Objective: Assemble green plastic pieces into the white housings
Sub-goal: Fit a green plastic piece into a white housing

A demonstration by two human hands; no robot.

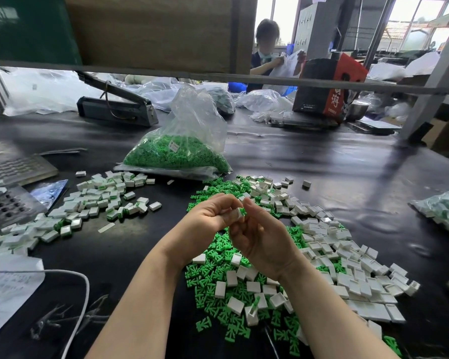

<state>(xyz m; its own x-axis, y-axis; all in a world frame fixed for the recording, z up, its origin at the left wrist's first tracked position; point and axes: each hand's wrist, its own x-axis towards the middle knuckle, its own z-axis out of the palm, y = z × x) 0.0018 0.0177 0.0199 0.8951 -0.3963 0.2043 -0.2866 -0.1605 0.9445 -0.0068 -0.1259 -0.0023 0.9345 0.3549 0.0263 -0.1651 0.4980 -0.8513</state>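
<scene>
Far left on the dark surface (322,161): a scattered heap of finished housings (99,200), white with green showing at their ends, well apart from the work. Farther back, near the middle, a clear bag of green pieces (176,154), slumped and open at the top. Centre, raised above the surface: left hand (208,216) curled, fingers pinching a white housing (237,213) — open end turned rightward. Just beside it, touching, right hand (254,237) with fingertips pinching a green piece (243,211) whose end sits at the mouth of that housing, part of it showing outside. Seating looks begun, not done; probable next move a short push leftward along the housing's long axis, right hand driving, left hand bracing. Whether the piece is square to the slot cannot be told, thumbs covering most of it. Below and to the right, directly under both wrists: the loose pile of green pieces (215,275) mixed with empty white housings (347,265), the whites thicker toward the right — right hand nearer to those, both hands equally near the greens.
</scene>
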